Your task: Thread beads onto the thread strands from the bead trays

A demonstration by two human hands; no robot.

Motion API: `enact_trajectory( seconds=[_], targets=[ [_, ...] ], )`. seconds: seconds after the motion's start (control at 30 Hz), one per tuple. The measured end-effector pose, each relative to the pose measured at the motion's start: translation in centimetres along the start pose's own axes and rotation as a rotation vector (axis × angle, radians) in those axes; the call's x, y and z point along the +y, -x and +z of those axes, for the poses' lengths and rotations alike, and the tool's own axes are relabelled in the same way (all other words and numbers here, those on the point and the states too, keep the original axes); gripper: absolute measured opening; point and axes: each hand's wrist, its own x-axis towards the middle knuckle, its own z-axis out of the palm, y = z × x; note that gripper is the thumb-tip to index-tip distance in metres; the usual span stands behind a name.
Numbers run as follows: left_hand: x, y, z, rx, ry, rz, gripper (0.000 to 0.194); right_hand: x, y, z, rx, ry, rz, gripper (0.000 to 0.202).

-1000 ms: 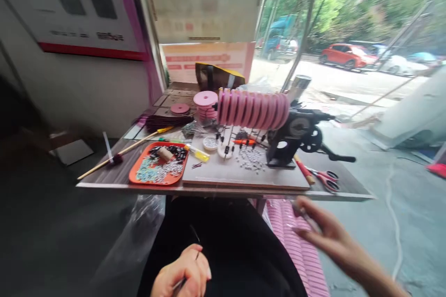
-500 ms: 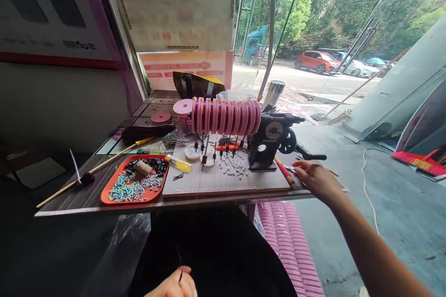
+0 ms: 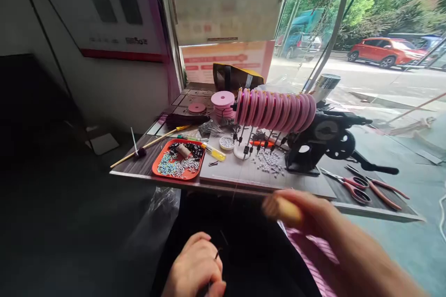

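My left hand [image 3: 197,262] is closed low in front of my dark-clothed lap. A thin dark strand [image 3: 219,253] pokes out between its fingers. My right hand [image 3: 313,216], smeared by motion, is closed around a short yellow piece [image 3: 291,211] whose kind I cannot make out. It hangs over the table's front edge, right of my left hand. Behind it stands a black hand-cranked winder [image 3: 320,137] carrying a row of pink spools [image 3: 275,109]. Dark clips hang on strands below the spools. Loose whitish beads [image 3: 270,162] lie on the board [image 3: 230,174].
An orange tray [image 3: 156,167] of beads stands left, beside a yellow-handled tool [image 3: 214,152] and a long stick [image 3: 149,143]. Scissors [image 3: 358,190] and pliers [image 3: 383,190] lie at the right end of the table. A small white dish [image 3: 227,143] holds beads.
My right hand has come from the right end of the table towards my lap, now with the yellow piece. A red-and-yellow stick beside the winder is gone. The view has turned left.
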Motion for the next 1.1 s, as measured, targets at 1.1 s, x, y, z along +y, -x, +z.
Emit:
enact_trajectory(
  seconds=[1.1],
  targets=[
    [2.2,-2.6,5.0,0.217,0.365,-0.603,0.009,-1.7,-8.2,6.1,-0.489,0.132,-0.072,0.043]
  ],
)
